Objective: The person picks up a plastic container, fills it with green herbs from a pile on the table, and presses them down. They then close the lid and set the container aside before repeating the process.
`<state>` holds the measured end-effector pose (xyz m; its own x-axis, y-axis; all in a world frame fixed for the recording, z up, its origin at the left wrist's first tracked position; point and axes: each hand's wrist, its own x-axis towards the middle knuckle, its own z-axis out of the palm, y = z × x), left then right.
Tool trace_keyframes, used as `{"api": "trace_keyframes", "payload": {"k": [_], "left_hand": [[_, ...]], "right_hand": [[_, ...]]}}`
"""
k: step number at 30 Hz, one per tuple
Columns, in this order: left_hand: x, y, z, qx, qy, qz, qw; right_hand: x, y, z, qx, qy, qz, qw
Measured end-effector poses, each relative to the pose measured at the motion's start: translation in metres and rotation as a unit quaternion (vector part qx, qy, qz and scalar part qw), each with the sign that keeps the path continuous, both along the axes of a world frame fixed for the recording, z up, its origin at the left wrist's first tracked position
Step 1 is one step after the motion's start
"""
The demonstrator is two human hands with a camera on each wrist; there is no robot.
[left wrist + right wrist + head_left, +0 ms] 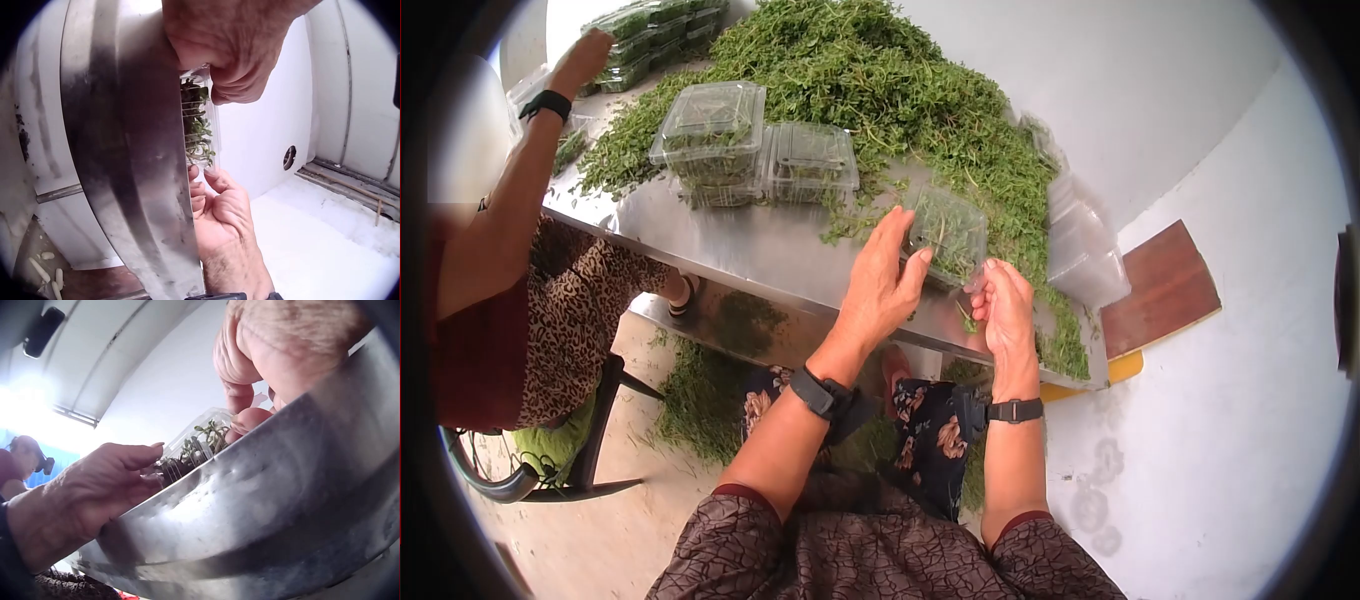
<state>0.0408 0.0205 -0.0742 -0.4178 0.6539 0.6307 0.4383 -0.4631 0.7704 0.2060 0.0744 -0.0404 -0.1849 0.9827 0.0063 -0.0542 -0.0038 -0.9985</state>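
Observation:
A clear plastic clamshell box (948, 235) with leafy greens inside stands near the front edge of the metal table. My left hand (885, 280) rests along its left side, fingers fairly straight and thumb by the front edge. At the near right corner, my right hand (1007, 308) pinches the box's edge between curled fingers and thumb. Stems show through the side wall of the box in the left wrist view (199, 122). In the right wrist view the left thumb lies at the box's top edge, while the table rim hides the box's lower part.
A large heap of loose greens (850, 70) covers the back of the table (730, 250). Filled boxes (715, 135) stand left of my hands, nested clear containers (1090, 245) at the right edge. Another person's hand (583, 58) is beside stacked boxes at the far left.

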Motion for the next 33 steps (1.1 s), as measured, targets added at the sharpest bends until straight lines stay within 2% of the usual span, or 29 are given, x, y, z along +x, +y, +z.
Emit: {"api": "trace_keyframes", "payload": {"k": [16,33], "left_hand": [[-0.003,-0.006,0.011,-0.022,-0.046,-0.040,0.998],[-0.005,-0.001,0.003,-0.010,-0.095,-0.062,0.993]], "right_hand": [[-0.003,-0.002,0.001,0.009,-0.021,0.003,1.000],[-0.007,-0.005,0.003,0.021,-0.054,-0.017,0.998]]}}
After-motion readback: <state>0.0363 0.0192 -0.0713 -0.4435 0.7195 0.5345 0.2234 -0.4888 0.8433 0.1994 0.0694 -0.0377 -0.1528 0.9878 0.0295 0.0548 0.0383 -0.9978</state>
